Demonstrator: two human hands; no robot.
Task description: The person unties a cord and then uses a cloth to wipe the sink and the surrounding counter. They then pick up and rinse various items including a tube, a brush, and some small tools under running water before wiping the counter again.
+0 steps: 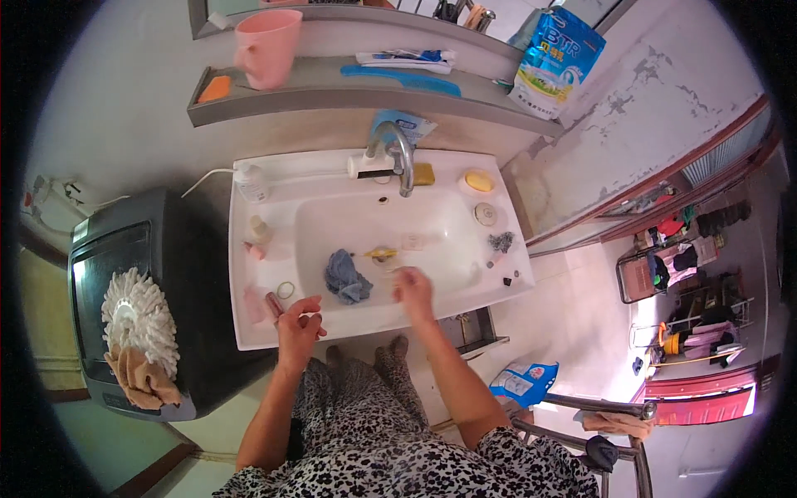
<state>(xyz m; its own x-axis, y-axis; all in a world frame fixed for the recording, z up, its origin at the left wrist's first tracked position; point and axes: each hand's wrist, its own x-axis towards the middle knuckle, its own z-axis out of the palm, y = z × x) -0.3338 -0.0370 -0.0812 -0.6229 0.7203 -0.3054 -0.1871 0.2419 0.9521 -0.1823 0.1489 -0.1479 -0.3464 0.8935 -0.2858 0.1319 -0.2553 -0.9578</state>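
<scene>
My left hand (300, 332) is over the front left rim of the white sink (249, 325). Its fingers are loosely bent and apart. Right beside it is a small brownish-pink tube (273, 304); whether they touch is unclear. Above the basin's front part hovers my right hand (413, 292), its fingers smeared by motion, so any small thing in them cannot be made out. A crumpled blue-grey cloth (345, 277) lies in the basin between the hands. Near the drain rests a small yellow item (380, 253). The curved metal faucet (404, 158) stands at the back.
Bottles (251, 183) and a green ring (286, 290) line the left rim. Yellow soap (479, 181), a round drain cover (486, 214) and dark bits sit right. Above is a shelf (315, 95) with a pink cup (268, 48) and blue comb (401, 80). A washing machine (199, 332) stands left.
</scene>
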